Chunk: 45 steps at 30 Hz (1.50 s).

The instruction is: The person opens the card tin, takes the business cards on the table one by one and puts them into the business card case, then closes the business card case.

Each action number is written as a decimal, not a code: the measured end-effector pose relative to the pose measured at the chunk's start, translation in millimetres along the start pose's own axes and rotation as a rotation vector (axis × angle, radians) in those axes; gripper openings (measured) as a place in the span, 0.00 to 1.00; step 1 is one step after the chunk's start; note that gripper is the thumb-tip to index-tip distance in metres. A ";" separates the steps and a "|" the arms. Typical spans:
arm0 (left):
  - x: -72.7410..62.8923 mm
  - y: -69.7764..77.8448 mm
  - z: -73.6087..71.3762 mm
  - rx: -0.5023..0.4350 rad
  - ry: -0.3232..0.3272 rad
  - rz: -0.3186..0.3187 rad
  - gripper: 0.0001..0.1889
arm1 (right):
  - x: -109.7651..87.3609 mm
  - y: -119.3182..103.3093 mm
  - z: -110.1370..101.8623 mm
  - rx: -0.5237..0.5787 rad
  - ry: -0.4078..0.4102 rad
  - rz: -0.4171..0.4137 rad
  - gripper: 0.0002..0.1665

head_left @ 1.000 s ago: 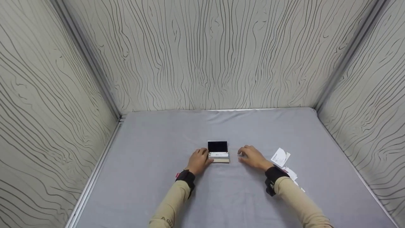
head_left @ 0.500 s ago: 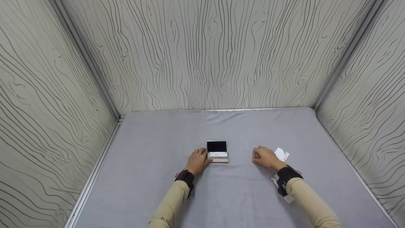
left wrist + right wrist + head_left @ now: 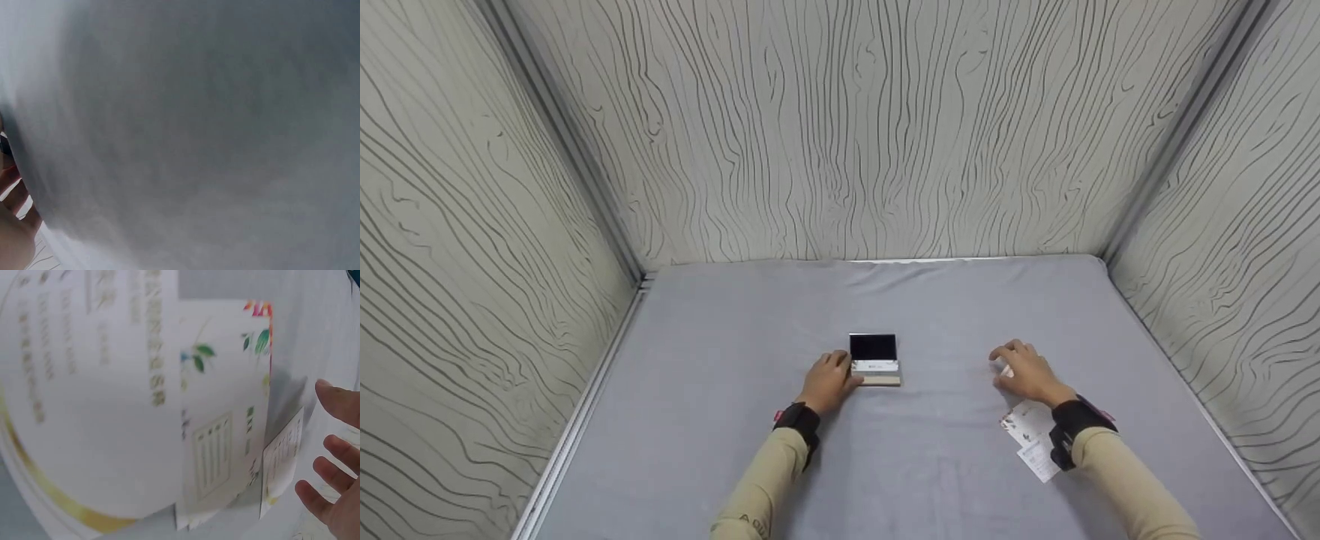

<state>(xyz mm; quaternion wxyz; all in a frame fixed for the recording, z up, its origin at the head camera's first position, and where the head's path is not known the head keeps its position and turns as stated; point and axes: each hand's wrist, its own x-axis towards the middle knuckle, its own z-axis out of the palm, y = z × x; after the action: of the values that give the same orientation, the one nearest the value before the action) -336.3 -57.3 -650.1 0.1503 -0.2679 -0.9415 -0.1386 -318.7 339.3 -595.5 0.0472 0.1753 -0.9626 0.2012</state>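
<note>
An open business card case (image 3: 873, 347) with a dark lid lies on the grey cloth in the head view, a white card (image 3: 876, 366) inside it. My left hand (image 3: 826, 381) holds the case at its left side, the thumb by its front edge. Only part of this hand shows at the left edge of the left wrist view. To the right, my right hand (image 3: 1026, 373) is over loose business cards (image 3: 1027, 424), its fingers apart and slightly bent. Printed cards (image 3: 225, 410) overlap in the right wrist view, and a smaller-looking card (image 3: 283, 458) lies closest to the fingers.
Grey cloth (image 3: 720, 322) covers the table. Pale panels (image 3: 840, 135) with a dark wood-grain pattern enclose it at the back and both sides. A metal rail (image 3: 577, 420) runs along the left edge.
My right hand has moved right, away from the case to the loose cards. Its fingers drew together midway and are apart now. My left hand has stayed at the case.
</note>
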 end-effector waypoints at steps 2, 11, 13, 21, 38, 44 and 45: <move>0.3 -0.4 0.3 -0.002 0.002 -0.001 0.26 | -2.8 4.2 -2.0 0.004 -0.005 0.017 0.22; -1.0 -0.2 -1.2 0.003 0.003 0.006 0.26 | -12.0 21.0 -9.3 0.027 -0.016 0.068 0.24; -1.4 0.4 -2.8 0.004 -0.004 0.006 0.26 | -13.8 23.2 -10.3 0.031 -0.017 0.077 0.25; -0.8 2.1 -3.6 -0.004 -0.034 -0.023 0.27 | -20.1 26.5 -13.2 0.044 -0.128 0.157 0.38; 0.7 -3.7 8.7 -0.006 -0.003 -0.008 0.27 | -21.5 29.7 -11.3 -0.012 -0.091 0.192 0.37; 0.6 -2.3 6.3 0.004 0.009 -0.016 0.26 | -20.1 33.6 -11.4 -0.029 -0.007 0.160 0.36; 0.5 -2.3 6.0 0.003 0.008 -0.018 0.26 | -19.9 34.2 -12.0 -0.031 0.005 0.154 0.35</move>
<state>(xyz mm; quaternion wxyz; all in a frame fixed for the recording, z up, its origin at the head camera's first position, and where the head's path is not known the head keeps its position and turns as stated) -339.2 -56.9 -655.8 0.1533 -0.2586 -0.9435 -0.1396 -312.1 379.9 -600.4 0.0367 0.0996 -0.9761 0.1899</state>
